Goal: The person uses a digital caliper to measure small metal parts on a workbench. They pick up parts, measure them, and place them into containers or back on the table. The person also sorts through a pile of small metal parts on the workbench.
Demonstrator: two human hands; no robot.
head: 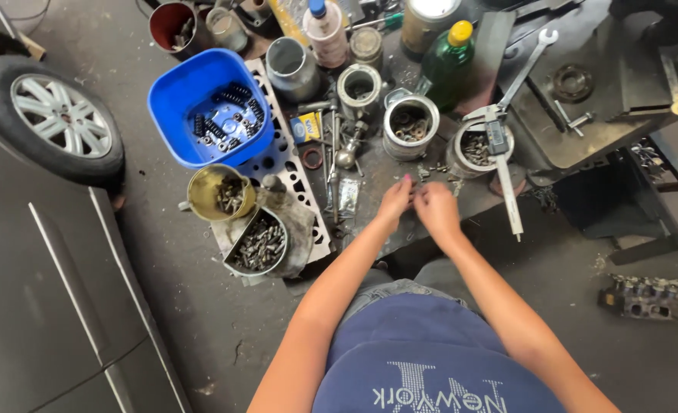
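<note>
My left hand and my right hand meet fingertip to fingertip over the dark, greasy work surface. The fingers pinch something very small between them; it is too small to identify. Just beyond the hands stand two metal cans: one with washers and nuts and one with small bolts. A vernier caliper lies to the right of my right hand.
A blue bucket holds springs and bolts. A brass pot and a metal tin of bolts sit on a gasket plate. A green bottle, a spanner, a car wheel and a cylinder head surround me.
</note>
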